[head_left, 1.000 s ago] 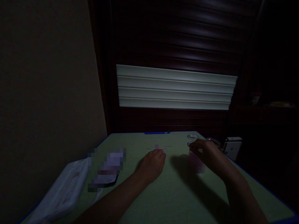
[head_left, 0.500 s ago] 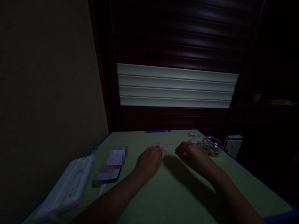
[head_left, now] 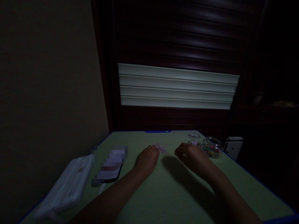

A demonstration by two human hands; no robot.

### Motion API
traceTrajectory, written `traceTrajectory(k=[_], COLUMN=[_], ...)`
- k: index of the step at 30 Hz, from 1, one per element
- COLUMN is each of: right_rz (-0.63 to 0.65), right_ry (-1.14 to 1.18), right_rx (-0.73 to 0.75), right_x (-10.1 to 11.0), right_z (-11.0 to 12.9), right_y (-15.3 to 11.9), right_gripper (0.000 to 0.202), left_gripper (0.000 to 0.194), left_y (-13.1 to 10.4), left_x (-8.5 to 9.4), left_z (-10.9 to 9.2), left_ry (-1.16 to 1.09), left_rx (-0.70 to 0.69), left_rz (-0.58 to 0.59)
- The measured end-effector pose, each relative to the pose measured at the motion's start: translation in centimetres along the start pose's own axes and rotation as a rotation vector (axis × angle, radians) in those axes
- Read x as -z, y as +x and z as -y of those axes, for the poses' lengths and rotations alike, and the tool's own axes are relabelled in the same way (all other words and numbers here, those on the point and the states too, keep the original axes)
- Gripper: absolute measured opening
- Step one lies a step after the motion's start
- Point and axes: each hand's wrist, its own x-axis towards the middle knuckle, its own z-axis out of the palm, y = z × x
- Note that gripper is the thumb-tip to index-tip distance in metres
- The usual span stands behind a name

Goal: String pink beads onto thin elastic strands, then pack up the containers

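Observation:
Thin pinkish strips (head_left: 163, 148) lie in a loose pile on the green table (head_left: 168, 193). At the left edge of the pile is my left hand (head_left: 149, 158), its fingers curled and closed; whatever is between them is hidden. My right hand (head_left: 190, 155) hovers to the right of the pile with thumb and fingers pinched together, and what they hold is too small and dark to make out. Just behind my right hand stand a small clear container (head_left: 194, 142) with pale pieces and a round glass jar (head_left: 213, 148) of colourful items.
A clear lid (head_left: 193, 136) lies near the far right edge. A white case (head_left: 67, 186) and a pixelated flat item (head_left: 112, 165) are on the left. A white boxed item (head_left: 233, 147) stands beyond the table's right edge. Shutters rise behind the table.
My left hand has shifted slightly left, uncovering more of the pinkish strips. My right hand has hardly moved and remains pinched.

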Motion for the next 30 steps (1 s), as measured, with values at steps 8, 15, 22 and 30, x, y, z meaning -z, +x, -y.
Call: traceTrajectory(k=[8,15,22,30], right_rz=[0.021,0.026,0.033,0.015], right_ry=[0.009,-0.010,0.001,-0.001], right_rx=[0.016,0.012,-0.003,0.012], right_x=[0.0,-0.4,-0.1,-0.5], right_z=[0.2,0.1,0.4,0.1], right_y=[0.0,0.1,0.1,0.0], right_gripper=[0.019,0.021,0.019,0.019], left_gripper=[0.022,0.023,0.021,0.021], left_y=[0.6,0.8,1.1,1.4], left_x=[-0.4,-0.3,0.0,1.0], left_z=[-0.4,-0.5,-0.9,-1.8], left_ry=[-0.006,-0.015,-0.009,0.013], left_rx=[-0.058,-0.061,-0.056,-0.049], left_rz=[0.023,0.031,0.054,0.097])
